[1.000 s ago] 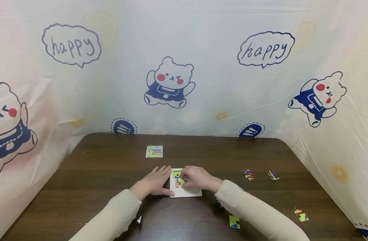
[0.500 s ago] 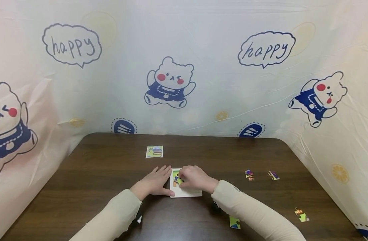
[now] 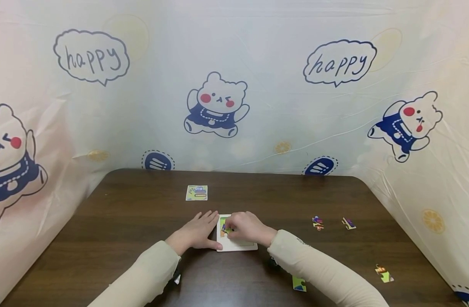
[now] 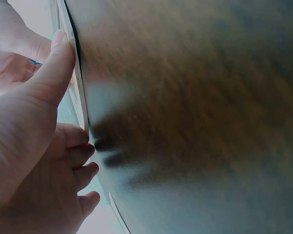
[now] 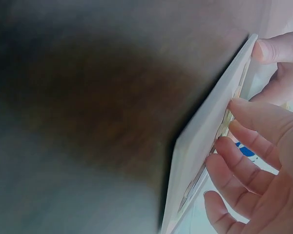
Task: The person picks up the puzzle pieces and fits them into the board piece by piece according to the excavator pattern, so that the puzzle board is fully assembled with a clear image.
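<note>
A white puzzle tray (image 3: 236, 246) lies in the middle of the table, with green, orange and dark puzzle pieces (image 3: 224, 229) in its left part. My left hand (image 3: 196, 230) rests along the tray's left side, its thumb on the near corner and its fingers spread. Over the tray, my right hand (image 3: 248, 227) pinches a puzzle piece at the tray's surface with thumb and index finger. That hand covers most of the piece. In the right wrist view, the right fingertips (image 5: 238, 102) touch the pieces and the other fingers are bent over the tray (image 5: 198, 131).
A square picture card (image 3: 197, 193) lies farther back on the dark wooden table (image 3: 142, 213). Loose puzzle pieces lie to the right: two at the back (image 3: 317, 223), one near the right edge (image 3: 384, 273). Another green piece (image 3: 299, 283) is partly under the right sleeve.
The piece under my right fingers has turned and shifted slightly up and left against the others. My right forearm has moved a little left. My left hand stays put.
</note>
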A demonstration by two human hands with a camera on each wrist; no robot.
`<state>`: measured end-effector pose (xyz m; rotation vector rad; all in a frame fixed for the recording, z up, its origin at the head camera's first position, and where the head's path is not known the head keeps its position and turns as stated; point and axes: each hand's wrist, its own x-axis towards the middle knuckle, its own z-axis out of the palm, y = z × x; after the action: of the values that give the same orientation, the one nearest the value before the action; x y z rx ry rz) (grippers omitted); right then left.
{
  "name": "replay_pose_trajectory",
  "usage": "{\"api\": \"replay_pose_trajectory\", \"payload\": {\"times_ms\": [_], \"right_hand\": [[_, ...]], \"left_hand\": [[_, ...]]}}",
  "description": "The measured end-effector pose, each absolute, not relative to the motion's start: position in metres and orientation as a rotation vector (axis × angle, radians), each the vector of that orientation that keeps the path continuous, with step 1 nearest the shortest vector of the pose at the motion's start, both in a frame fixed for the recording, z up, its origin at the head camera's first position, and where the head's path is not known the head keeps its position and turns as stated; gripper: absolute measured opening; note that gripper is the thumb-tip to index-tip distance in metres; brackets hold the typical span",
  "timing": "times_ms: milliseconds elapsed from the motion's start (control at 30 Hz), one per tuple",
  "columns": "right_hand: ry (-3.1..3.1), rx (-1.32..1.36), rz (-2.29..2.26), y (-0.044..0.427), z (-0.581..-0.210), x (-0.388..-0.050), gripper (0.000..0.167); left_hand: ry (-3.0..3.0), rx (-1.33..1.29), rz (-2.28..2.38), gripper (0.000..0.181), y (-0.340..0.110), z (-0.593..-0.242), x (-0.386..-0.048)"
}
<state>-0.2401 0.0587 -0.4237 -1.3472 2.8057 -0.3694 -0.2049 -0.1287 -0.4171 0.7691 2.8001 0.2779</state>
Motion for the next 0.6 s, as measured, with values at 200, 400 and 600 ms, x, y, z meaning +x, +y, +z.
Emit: {"api": "replay_pose_trajectory", "payload": {"times_ms": [200, 400, 600], "right_hand": [[2.785, -1.359, -0.39, 0.057, -0.423, -0.24, 0.01], [2.749, -1.336, -0.435, 0.06, -0.417, -0.238, 0.012], [2.761, -1.244, -0.519, 0.072, -0.412, -0.237, 0.014]], "left_hand": [[2.803, 0.768, 0.267, 0.092, -0.129, -0.417, -0.205], [2.809, 0.758, 0.254, 0.093, -0.13, -0.418, -0.206], [2.803, 0.743, 0.273, 0.093, -0.128, -0.418, -0.206]]}}
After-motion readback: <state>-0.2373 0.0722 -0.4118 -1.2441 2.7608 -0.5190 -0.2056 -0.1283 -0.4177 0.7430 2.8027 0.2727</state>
